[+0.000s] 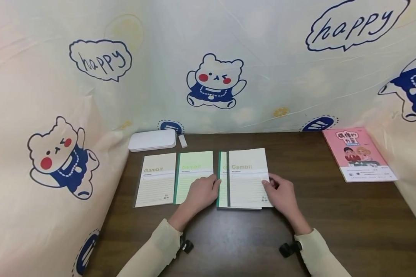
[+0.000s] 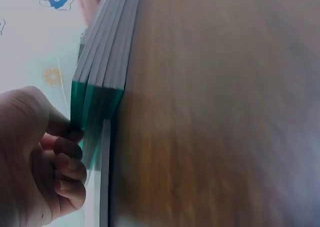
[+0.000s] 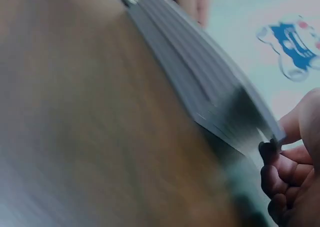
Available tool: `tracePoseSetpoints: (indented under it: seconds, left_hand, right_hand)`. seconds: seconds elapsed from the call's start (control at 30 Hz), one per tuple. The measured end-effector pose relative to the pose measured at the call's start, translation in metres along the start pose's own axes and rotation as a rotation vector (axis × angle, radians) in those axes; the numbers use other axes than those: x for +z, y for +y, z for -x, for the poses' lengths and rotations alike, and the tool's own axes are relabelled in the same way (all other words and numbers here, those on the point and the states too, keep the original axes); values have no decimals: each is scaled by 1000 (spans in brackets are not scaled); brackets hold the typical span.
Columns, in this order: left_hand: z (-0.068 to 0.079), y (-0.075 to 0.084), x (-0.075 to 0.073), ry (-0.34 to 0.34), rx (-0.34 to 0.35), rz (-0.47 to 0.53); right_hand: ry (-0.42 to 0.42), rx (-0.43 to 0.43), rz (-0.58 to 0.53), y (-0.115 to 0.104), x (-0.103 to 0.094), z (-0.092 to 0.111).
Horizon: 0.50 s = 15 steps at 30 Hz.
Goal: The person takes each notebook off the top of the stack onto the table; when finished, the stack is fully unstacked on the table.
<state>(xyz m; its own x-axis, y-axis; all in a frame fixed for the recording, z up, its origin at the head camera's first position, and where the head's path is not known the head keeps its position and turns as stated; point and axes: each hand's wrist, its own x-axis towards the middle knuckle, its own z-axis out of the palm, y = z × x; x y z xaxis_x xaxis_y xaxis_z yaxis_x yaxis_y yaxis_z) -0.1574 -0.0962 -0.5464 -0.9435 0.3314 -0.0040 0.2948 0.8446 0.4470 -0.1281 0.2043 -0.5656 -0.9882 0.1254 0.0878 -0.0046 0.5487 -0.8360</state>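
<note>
A stack of notebooks lies mid-table, its edges showing in both wrist views. On top is a white Gambit notebook [image 1: 247, 165] with a dark spine, shifted right over a green-spined notebook [image 1: 222, 165]. My right hand [image 1: 282, 192] pinches the white notebook's right edge between thumb and fingers; in the right wrist view that edge [image 3: 267, 119] stands lifted off the books under it. My left hand [image 1: 202, 194] holds the green spine [image 2: 77, 104] at the stack's left side with thumb and curled fingers. Its wrist passes over the lower part of a light green notebook [image 1: 195, 163].
Left of the green notebook lies another white notebook [image 1: 156, 181]. Behind them sit a white case [image 1: 152, 140] and a small white block [image 1: 182, 141]. A pink book [image 1: 358, 154] lies at the back right, near the printed cloth wall [image 1: 277, 77].
</note>
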Motion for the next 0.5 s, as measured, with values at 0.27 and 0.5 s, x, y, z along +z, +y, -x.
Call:
tracePoseSetpoints:
  seconds: [0.27, 0.5]
  left_hand:
    - [-2, 4, 1, -23, -39, 34]
    - [-2, 4, 0, -31, -48, 40]
  right_hand:
    - [28, 58, 165, 31, -49, -5]
    - [-14, 79, 262, 43, -78, -2]
